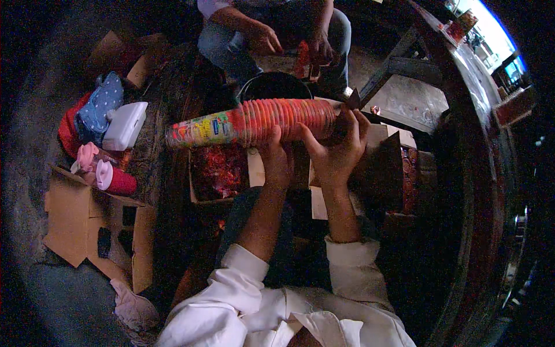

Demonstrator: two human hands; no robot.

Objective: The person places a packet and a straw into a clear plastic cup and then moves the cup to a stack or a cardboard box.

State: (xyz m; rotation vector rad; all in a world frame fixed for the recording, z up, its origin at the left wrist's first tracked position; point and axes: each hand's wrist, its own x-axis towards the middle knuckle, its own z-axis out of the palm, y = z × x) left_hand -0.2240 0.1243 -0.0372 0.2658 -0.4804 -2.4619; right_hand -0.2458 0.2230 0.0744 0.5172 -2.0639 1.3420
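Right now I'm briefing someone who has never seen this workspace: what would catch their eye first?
First the long stack of nested red cups, held sideways at the centre by the left hand and the right hand. Then the open cardboard box at lower left, with a white plastic container above it. Across the top, another person's hands rest on their knees.

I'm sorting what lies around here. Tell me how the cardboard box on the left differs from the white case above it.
The cardboard box is brown, large and lies open with its flaps spread; the white case is much smaller, rounded and shut. The box has dark cut-outs; the case looks plain. Both lie on the ground to the left, away from either hand.
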